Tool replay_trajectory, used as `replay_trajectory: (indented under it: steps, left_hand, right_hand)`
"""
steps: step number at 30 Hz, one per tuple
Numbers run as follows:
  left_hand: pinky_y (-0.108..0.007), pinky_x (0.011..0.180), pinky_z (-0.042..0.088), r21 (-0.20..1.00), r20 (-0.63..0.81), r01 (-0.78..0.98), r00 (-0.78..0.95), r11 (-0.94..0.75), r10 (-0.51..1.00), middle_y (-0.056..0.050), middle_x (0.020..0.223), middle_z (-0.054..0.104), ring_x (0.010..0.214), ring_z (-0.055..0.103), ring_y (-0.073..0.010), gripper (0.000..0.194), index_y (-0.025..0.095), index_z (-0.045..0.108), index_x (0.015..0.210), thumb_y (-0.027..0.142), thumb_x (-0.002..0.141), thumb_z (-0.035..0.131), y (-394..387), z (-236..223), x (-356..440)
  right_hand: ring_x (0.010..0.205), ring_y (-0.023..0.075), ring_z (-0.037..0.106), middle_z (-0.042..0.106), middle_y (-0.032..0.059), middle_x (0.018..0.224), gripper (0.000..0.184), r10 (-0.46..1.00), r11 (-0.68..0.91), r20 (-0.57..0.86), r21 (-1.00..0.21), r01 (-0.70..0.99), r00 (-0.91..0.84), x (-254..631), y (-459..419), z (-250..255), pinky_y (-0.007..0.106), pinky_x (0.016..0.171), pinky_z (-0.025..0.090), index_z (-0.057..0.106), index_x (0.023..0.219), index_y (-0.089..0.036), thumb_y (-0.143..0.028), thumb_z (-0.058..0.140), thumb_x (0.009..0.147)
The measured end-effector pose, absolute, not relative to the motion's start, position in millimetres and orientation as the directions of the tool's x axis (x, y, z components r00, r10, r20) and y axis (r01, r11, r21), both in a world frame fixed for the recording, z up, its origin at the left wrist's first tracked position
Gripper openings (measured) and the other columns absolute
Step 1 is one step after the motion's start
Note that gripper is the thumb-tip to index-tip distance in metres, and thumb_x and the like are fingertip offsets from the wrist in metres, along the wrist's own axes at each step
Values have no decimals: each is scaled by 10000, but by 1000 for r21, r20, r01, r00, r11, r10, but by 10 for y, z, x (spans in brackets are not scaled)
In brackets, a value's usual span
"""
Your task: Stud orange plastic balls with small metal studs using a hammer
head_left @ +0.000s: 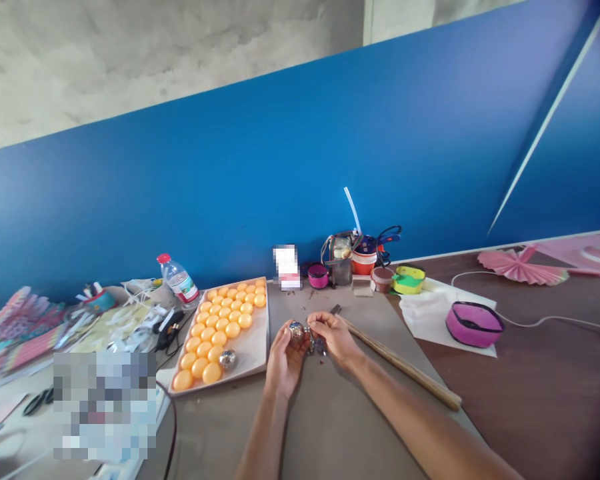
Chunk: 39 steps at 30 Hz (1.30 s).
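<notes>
In the middle of the table my left hand (285, 360) is closed around a small silver mirrored ball (297, 331). My right hand (335, 337) is beside the ball, fingertips pinched together; whatever they grip is too small to make out. Small shiny silver pieces (321, 347) lie under and between the hands. To the left, a shallow white tray (253, 353) holds rows of orange balls (233, 329), with another silver mirrored ball (227, 359) among them. A long wooden stick (405, 367) lies on the grey mat just right of my right hand.
Along the blue partition (260, 167) stand a water bottle (180, 280), a magenta container (318, 275), an orange tub (364, 261) of tools and a yellow-green container (409, 279). A larger magenta container (474, 325) sits on white paper to the right. Cables, scissors (39, 400) and paper crafts clutter the left.
</notes>
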State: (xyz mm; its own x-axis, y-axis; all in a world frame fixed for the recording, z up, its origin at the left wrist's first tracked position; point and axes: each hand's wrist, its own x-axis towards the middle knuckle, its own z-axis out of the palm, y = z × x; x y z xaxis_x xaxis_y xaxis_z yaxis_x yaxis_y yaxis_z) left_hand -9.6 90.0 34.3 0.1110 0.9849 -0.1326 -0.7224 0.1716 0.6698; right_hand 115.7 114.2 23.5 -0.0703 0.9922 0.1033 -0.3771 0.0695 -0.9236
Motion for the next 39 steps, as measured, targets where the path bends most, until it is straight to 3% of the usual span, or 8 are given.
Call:
replay_trajectory:
  steps: [13,24,39]
  left_hand:
    - [-278,757,455,714,-89,-695,34,87,995,-31,837,653,760,600,-132,240,170,608,920,240,699,668,881,374,-89]
    - [-269,702,456,775,-61,-631,-2,46,998,-25,800,649,721,594,-128,270,166,610,907,270,672,691,873,350,-65]
    - [-280,706,466,822,-70,-568,-52,28,996,-39,824,643,734,598,-138,344,159,600,931,302,638,711,891,306,-60]
  right_hand:
    - [788,140,489,518,-6,766,86,973,172,210,-936,-306,-96,1085,1036,348,268,770,360,622,642,-184,-267,621,664]
    - [604,112,467,547,-33,621,150,987,-46,22,-909,-415,-157,1038,1020,261,246,615,367,575,649,-186,-309,657,620]
    - [604,110,449,518,-37,605,131,986,34,69,-976,-215,-155,1098,1039,275,236,602,354,571,655,-181,-310,595,652]
